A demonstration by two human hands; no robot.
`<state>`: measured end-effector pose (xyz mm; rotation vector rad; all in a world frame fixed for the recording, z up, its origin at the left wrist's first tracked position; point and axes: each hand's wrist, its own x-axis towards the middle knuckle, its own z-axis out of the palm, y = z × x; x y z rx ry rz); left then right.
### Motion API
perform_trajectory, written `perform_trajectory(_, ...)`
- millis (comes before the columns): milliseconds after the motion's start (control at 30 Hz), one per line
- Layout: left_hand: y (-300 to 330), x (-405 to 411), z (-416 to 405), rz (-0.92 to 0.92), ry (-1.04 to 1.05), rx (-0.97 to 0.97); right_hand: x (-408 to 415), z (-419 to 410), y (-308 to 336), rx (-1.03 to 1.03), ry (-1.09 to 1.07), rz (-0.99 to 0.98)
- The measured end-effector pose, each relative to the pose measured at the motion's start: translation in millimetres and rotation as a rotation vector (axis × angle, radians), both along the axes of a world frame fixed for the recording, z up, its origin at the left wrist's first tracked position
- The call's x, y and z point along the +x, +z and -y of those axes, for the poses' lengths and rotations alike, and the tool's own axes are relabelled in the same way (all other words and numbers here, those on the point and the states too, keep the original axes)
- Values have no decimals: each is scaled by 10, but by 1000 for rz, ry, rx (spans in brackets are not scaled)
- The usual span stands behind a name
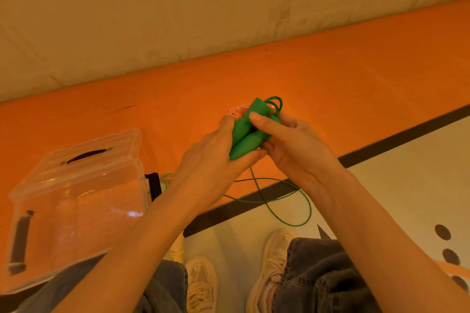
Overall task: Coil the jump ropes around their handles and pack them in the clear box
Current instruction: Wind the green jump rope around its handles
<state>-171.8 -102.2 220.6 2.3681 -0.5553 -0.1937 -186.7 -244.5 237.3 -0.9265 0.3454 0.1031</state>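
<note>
Orange floor mat (330, 79) runs across the middle of the view. Clear box (76, 201), lid on, black latches, sits on it at near left. Left hand (216, 157) and right hand (287, 142) together grip two green handles (245, 134) side by side above the mat, fingers curled round them. Green rope (284, 201) loops at the handles' far end; the rest trails loose to the floor below the hands.
</note>
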Motion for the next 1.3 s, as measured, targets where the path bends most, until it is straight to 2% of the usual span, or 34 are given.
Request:
perform_trajectory(167,21,-2,27,-43,-10,-2,-5,-48,-10,-101,-116,15)
perform_trajectory(400,37,30,17,-69,-38,12,10,-56,-4,-244,-163,29)
perform_trajectory(600,56,104,-77,-106,-85,-67,23,-37,0,-240,-196,21)
perform_trajectory(800,28,80,-76,-106,-77,-35,56,13,16,-252,-230,7)
perform_trajectory(933,50,88,-71,-107,-94,-90,52,43,32,-242,-216,22)
perform_trajectory(1100,67,78,-85,-133,-180,-92,54,89,19,-241,-208,17)
perform_trajectory(1167,48,57,-74,-57,-180,-22,62,102,10,-254,-217,13)
perform_trajectory(1300,-9,-59,-7,173,-36,92,68,100,-5,-252,-234,13)
